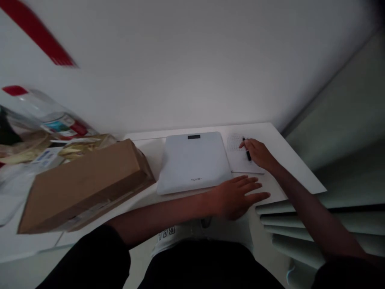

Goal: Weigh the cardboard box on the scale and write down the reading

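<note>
A black pen (248, 155) is pinched in my right hand (256, 151), over a sheet of paper (243, 165). Rows of faint marks show on the upper part of the sheet. My left hand (236, 196) is open, its fingers spread to the right, just below the paper near the table's front edge. Left of the paper lies a flat white scale (194, 160) with a small dark display at its far edge. My left forearm crosses in front of the scale's near edge.
A brown cardboard box (84, 176) sits on the white table (293, 164) left of the scale. Behind it are a clear bottle with a red cap (15, 90) and gold packaging (80, 148). A pale wall (192, 72) rises behind; grey-green folds (355, 176) hang at right.
</note>
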`<state>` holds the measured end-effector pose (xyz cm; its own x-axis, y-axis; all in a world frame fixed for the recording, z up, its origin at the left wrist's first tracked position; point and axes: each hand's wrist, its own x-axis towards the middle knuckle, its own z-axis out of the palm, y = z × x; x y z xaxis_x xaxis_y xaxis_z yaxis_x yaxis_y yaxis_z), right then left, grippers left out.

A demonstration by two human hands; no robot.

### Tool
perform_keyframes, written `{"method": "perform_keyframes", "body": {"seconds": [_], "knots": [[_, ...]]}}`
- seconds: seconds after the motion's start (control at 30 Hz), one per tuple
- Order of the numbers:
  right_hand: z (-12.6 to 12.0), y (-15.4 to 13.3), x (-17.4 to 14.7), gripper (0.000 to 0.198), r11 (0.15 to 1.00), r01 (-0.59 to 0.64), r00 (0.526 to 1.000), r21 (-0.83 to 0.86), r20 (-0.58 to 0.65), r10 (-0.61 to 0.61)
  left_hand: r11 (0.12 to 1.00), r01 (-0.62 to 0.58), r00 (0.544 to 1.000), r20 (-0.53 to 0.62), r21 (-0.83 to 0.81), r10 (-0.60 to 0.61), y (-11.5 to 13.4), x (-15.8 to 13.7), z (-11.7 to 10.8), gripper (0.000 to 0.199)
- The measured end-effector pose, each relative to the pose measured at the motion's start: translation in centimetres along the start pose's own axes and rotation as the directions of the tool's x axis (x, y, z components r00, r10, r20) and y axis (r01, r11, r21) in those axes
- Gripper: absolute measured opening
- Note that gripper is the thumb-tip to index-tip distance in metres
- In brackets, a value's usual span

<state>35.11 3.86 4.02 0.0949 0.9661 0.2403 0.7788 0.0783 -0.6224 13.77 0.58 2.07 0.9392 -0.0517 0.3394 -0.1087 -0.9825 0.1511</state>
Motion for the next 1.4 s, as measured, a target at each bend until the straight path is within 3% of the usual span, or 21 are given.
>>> {"method": "perform_keyframes", "body": {"seconds": [0.2, 0.4, 0.7, 0.87, 1.07, 1.3, 1.4], "knots": [[-0.4, 3.2, 0.0, 0.020, 0.944, -0.167, 0.980, -0.285, 0.059, 0.191, 0.995, -0.101, 0.992, 0.072, -0.007, 0.101, 0.8, 1.3, 3.7, 0.048], [-0.2, 4.0, 1.9, 0.026, 0.862, -0.197, 0.946, -0.467, 0.141, 0.292, 0.990, -0.142, 0.984, 0.110, -0.006, 0.142, 1.0, 1.2, 5.4, 0.048], [0.7, 4.1, 2.9, 0.019, 0.837, -0.105, 0.968, -0.538, 0.137, 0.210, 0.987, -0.159, 0.987, 0.037, 0.005, 0.158, 0.8, 0.9, 6.4, 0.048], [0.8, 4.9, 2.9, 0.029, 0.903, -0.113, 0.982, -0.415, 0.091, 0.165, 0.988, -0.154, 0.988, 0.003, -0.005, 0.154, 0.8, 0.9, 6.5, 0.045], [0.8, 5.8, 3.4, 0.023, 0.983, -0.117, 0.992, -0.139, -0.053, 0.110, 0.987, -0.158, 0.987, -0.016, -0.030, 0.157, 0.6, 0.7, 6.4, 0.044], [1.2, 6.1, 3.7, 0.023, 0.968, -0.035, 0.954, 0.250, -0.280, 0.107, 0.988, -0.146, 0.989, -0.024, -0.053, 0.145, 0.6, 0.7, 6.3, 0.041], [1.0, 6.3, 3.9, 0.029, 0.947, -0.007, 0.931, 0.322, -0.344, 0.124, 0.987, -0.149, 0.988, -0.033, -0.051, 0.148, 0.5, 0.8, 6.2, 0.039]]}}
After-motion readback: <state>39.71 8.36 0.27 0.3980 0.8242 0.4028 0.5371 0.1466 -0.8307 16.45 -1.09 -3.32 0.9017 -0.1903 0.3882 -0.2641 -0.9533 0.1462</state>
